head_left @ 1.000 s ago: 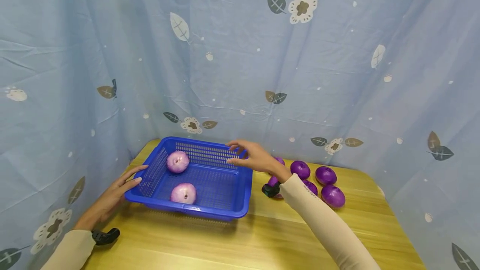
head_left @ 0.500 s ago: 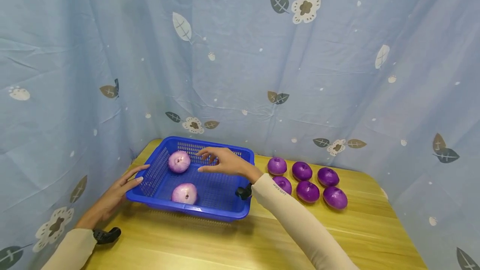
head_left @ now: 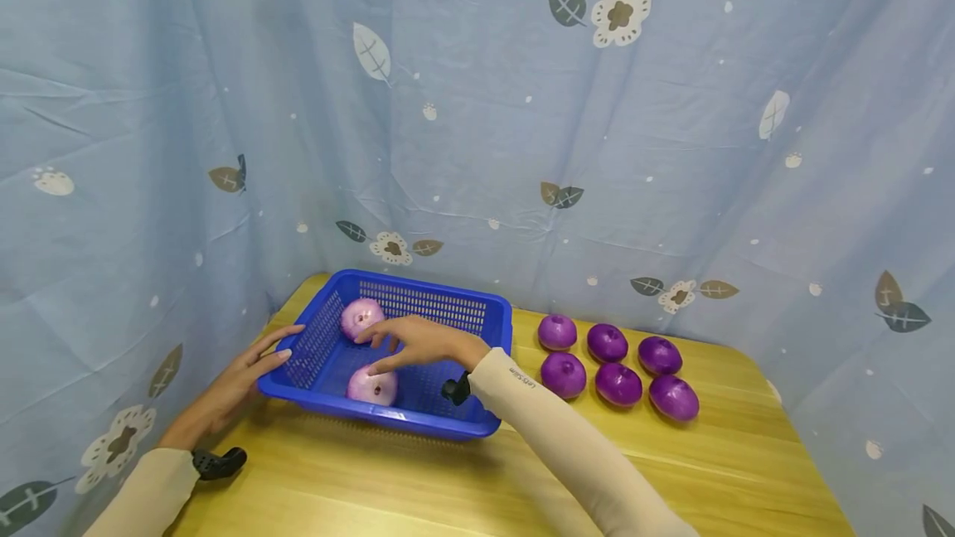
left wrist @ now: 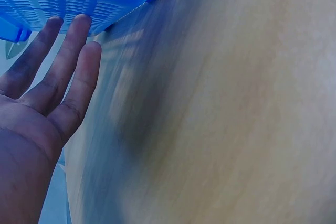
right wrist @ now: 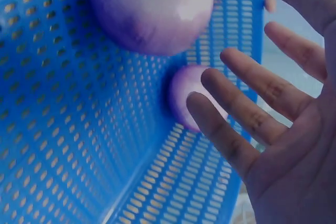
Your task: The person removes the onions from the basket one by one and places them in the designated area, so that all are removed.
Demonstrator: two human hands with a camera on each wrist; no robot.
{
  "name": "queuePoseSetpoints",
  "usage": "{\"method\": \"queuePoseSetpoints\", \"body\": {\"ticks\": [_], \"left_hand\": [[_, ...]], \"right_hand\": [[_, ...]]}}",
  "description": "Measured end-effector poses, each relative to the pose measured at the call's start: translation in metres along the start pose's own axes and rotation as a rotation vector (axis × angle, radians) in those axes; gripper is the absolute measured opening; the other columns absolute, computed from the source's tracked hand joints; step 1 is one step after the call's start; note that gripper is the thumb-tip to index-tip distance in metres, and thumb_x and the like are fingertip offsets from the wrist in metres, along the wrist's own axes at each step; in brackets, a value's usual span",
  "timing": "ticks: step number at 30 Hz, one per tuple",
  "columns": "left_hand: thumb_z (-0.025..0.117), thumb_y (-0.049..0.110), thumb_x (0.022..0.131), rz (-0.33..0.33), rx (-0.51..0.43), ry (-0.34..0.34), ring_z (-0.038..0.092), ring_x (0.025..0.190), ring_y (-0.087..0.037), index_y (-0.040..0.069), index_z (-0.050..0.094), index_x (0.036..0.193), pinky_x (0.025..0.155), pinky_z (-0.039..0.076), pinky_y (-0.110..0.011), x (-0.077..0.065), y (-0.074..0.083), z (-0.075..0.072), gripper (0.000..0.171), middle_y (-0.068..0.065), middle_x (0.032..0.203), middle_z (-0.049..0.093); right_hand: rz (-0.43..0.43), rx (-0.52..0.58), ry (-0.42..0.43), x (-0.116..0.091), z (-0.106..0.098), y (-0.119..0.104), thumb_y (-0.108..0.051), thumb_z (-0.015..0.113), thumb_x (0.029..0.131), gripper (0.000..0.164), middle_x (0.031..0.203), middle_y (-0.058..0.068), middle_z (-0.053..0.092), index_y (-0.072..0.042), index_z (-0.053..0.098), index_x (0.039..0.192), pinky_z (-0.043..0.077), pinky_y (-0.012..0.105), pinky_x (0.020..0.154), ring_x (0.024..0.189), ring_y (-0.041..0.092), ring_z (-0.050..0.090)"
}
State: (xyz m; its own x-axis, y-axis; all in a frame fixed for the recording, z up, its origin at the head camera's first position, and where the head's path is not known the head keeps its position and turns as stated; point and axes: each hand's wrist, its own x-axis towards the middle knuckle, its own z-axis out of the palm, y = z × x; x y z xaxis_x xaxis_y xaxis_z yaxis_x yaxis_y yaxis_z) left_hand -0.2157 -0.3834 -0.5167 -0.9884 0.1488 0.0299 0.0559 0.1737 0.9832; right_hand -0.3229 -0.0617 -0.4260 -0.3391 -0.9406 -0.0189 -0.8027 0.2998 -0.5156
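Observation:
A blue plastic basket with slotted walls stands on the table's left side. Two pale purple-white onions lie in its left half: a back onion and a front onion. My right hand hovers over the basket, its fingers spread and relaxed above the onions with nothing held. In the right wrist view, its fingertips overlap the farther onion, while the nearer onion sits off to the side. My left hand has its fingers extended at the basket's left rim; in the left wrist view, straight fingertips reach the slotted wall.
Several darker purple onions sit in two rows on the wooden table, to the right of the basket. A blue patterned curtain hangs behind and along both sides. Each wrist wears a black strap device.
My right hand has moved left from the basket's right rim to above the onions inside. My left hand stays at the left rim, and the head view has shifted slightly.

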Motion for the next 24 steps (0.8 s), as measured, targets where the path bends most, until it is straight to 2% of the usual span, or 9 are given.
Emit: {"method": "queuePoseSetpoints", "body": {"ticks": [6, 8, 12, 15, 17, 20, 24], "left_hand": [[0.046, 0.030, 0.111, 0.012, -0.010, -0.003, 0.050, 0.127, -0.044, 0.021, 0.029, 0.163, 0.090, 0.056, -0.034, 0.001, -0.003, 0.000, 0.055, -0.026, 0.165, 0.011], [0.047, 0.030, 0.111, 0.009, -0.008, 0.001, 0.048, 0.128, -0.045, 0.022, 0.030, 0.163, 0.091, 0.055, -0.033, 0.001, -0.004, 0.000, 0.055, -0.026, 0.165, 0.010], [0.047, 0.032, 0.111, 0.000, 0.001, 0.006, 0.043, 0.132, -0.050, 0.022, 0.030, 0.162, 0.092, 0.054, -0.033, 0.001, -0.004, 0.000, 0.055, -0.026, 0.166, 0.009], [0.048, 0.031, 0.111, -0.001, -0.003, 0.003, 0.042, 0.132, -0.049, 0.021, 0.030, 0.162, 0.091, 0.054, -0.032, 0.001, -0.003, 0.001, 0.055, -0.026, 0.166, 0.009], [0.048, 0.031, 0.111, 0.000, -0.003, 0.002, 0.045, 0.130, -0.045, 0.021, 0.030, 0.162, 0.090, 0.054, -0.031, 0.001, -0.003, 0.000, 0.055, -0.026, 0.166, 0.010], [0.048, 0.031, 0.111, 0.001, -0.006, 0.003, 0.047, 0.128, -0.041, 0.021, 0.031, 0.162, 0.090, 0.054, -0.030, 0.001, -0.003, 0.000, 0.055, -0.025, 0.165, 0.011], [0.047, 0.031, 0.111, 0.006, -0.015, -0.002, 0.051, 0.126, -0.032, 0.022, 0.031, 0.162, 0.091, 0.054, -0.029, 0.001, -0.002, 0.000, 0.055, -0.024, 0.166, 0.010]], "right_hand": [[-0.045, -0.004, -0.102, 0.010, 0.015, -0.002, -0.038, 0.075, 0.096, 0.061, 0.146, -0.005, 0.056, -0.019, 0.053, 0.150, 0.044, 0.026, 0.105, 0.126, 0.007, 0.055], [-0.052, -0.011, -0.141, 0.012, 0.020, -0.001, -0.036, 0.076, 0.095, 0.061, 0.149, -0.008, 0.053, -0.019, 0.054, 0.150, 0.041, 0.023, 0.107, 0.128, 0.005, 0.052], [-0.052, -0.102, -0.179, 0.013, 0.025, 0.002, -0.026, 0.078, 0.092, 0.057, 0.142, -0.008, 0.059, -0.018, 0.060, 0.146, 0.038, 0.015, 0.103, 0.122, 0.001, 0.052], [-0.044, -0.180, -0.181, 0.012, 0.026, 0.004, -0.024, 0.082, 0.087, 0.062, 0.137, -0.001, 0.063, -0.016, 0.061, 0.144, 0.038, 0.013, 0.098, 0.114, 0.002, 0.054], [-0.038, -0.246, -0.159, 0.011, 0.025, 0.006, -0.026, 0.085, 0.083, 0.064, 0.131, 0.002, 0.064, -0.016, 0.063, 0.142, 0.038, 0.013, 0.096, 0.111, 0.004, 0.053], [-0.007, -0.310, -0.073, 0.007, 0.023, 0.011, -0.029, 0.089, 0.078, 0.061, 0.119, 0.002, 0.060, -0.019, 0.068, 0.135, 0.039, 0.016, 0.092, 0.106, 0.008, 0.050], [0.088, -0.306, 0.070, 0.001, 0.018, 0.019, -0.029, 0.095, 0.073, 0.055, 0.110, -0.001, 0.051, -0.021, 0.066, 0.120, 0.040, 0.021, 0.088, 0.102, 0.011, 0.047]]}}
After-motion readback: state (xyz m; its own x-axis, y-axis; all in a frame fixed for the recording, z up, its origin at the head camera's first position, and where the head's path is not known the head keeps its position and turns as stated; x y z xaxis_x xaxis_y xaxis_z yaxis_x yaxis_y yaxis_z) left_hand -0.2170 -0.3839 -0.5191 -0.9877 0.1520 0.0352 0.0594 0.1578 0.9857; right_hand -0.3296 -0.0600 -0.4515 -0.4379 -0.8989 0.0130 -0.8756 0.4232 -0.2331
